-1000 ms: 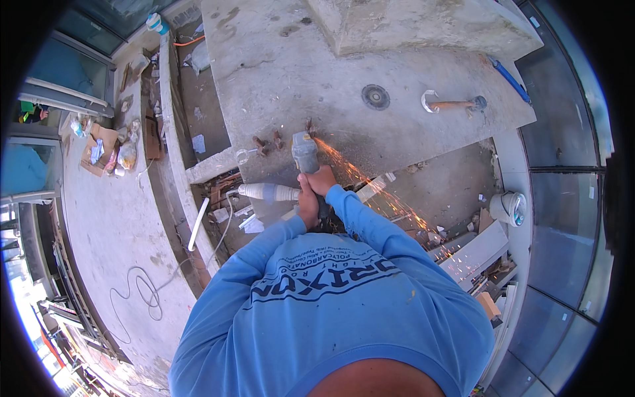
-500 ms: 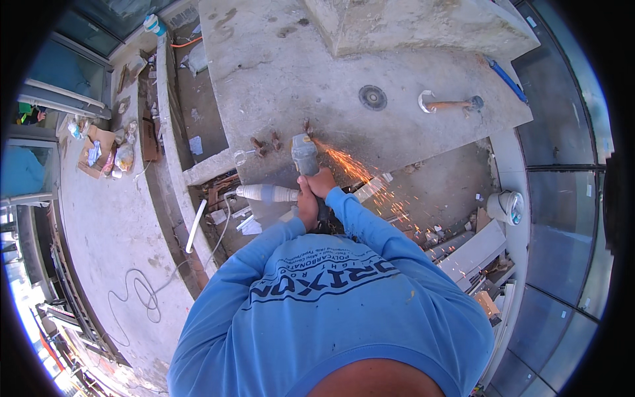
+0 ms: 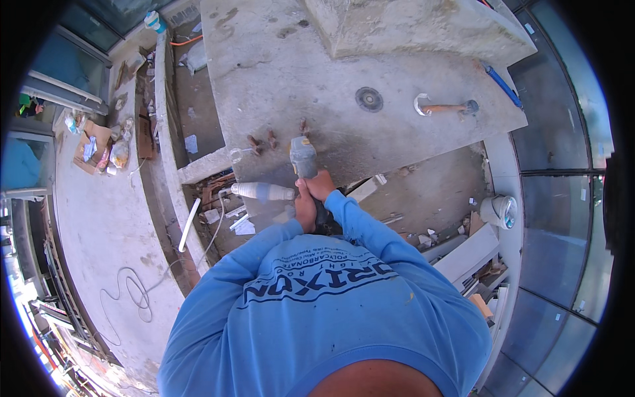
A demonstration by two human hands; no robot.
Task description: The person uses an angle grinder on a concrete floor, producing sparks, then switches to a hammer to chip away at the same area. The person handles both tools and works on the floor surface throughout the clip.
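Both my hands are closed on an angle grinder (image 3: 303,157), whose grey head points away from me over the concrete slab. My right hand (image 3: 321,184) wraps its body just behind the head. Closer to my chest, my left hand (image 3: 305,208) grips it, and the dark rear part shows beside that hand. The disc is hard to make out. Just beyond the head stands a rusty metal stub (image 3: 303,126). Two more rusty stubs, one of them here (image 3: 254,143), rise to the left. A pale bottle-shaped thing (image 3: 263,192) with a cord lies left of my hands.
On the slab (image 3: 311,73) lie a round disc (image 3: 369,99), a hammer (image 3: 450,107) and a blue tool (image 3: 503,86). A white bucket (image 3: 497,212) stands right. Rubble and boards (image 3: 463,258) fill the lower trench. A loose cord (image 3: 135,291) curls left, below a cardboard box (image 3: 92,149).
The orange spark stream that shot to the right from the grinder has stopped. My hands keep the same grip, and the view has shifted slightly.
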